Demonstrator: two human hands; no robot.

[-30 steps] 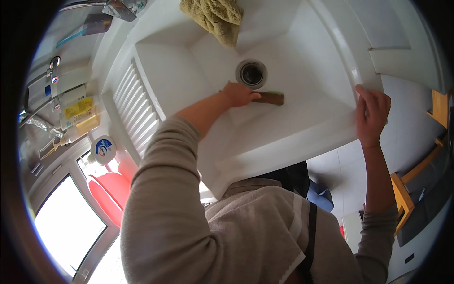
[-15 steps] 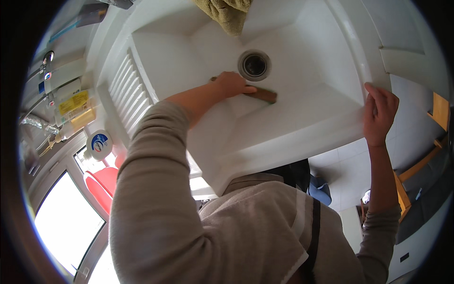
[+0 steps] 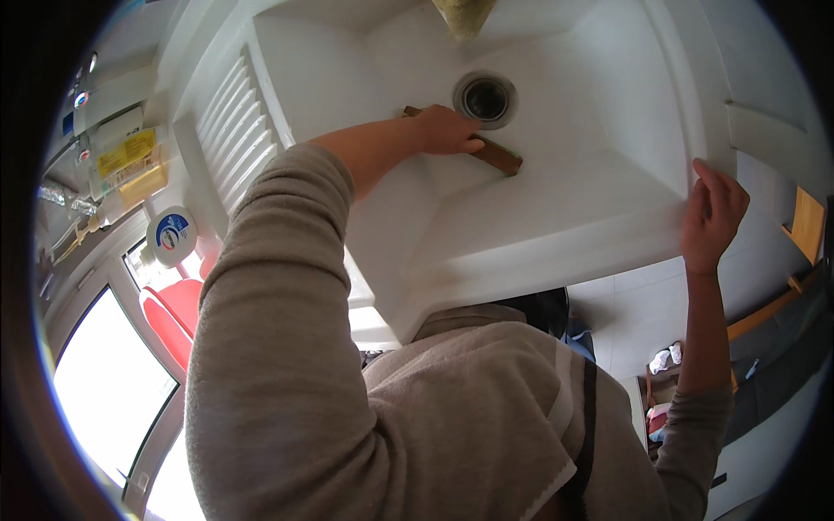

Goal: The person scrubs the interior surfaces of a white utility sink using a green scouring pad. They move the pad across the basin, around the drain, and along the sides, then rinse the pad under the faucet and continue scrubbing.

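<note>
Left hand (image 3: 447, 130): grip's wrapped snugly round the middle of a brown stick (image 3: 499, 158), probably a brush, both ends poking out.
Right hand (image 3: 717, 213): fingers loosely bent at the sink (image 3: 556, 252) rim's right corner, not closed on anything I can see.
Stick: down in the sink, near side of the drain (image 3: 485, 97), slightly slanted.
Progress: mid-job imo, stick's not put down yet; honestly can't tell which patches are done and which are left.
Elbow room: plenty to the stick's right; watch the cloth (image 3: 465, 16) at the far side, ridged washboard (image 3: 239, 130) left, raised rim up front.
</note>
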